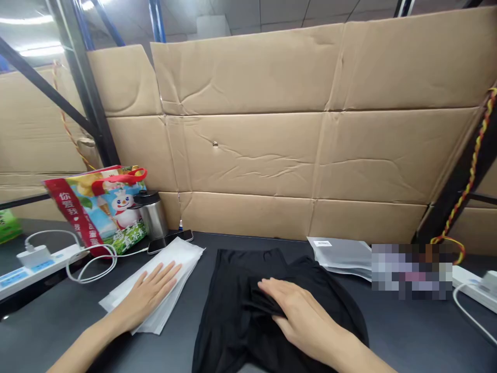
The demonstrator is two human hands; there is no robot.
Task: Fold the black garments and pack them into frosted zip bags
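Observation:
My left hand [149, 295] lies flat on a stack of thin white translucent sheets or bags [179, 257], its fingers spread and not gripping. To its right, a black cloth garment [233, 324] is spread on the dark table top [388, 331]. My right hand [303, 316] rests flat on a folded-over part of that garment. The lower end of the garment runs out of view.
At the back left stand a colourful printed bag [95, 210], a steel flask [153, 215] and a phone [170, 241]. Power strips [42, 264] with white cables lie at both sides. Grey-white packets [341, 256] lie at the back right. Cardboard sheets form the wall behind.

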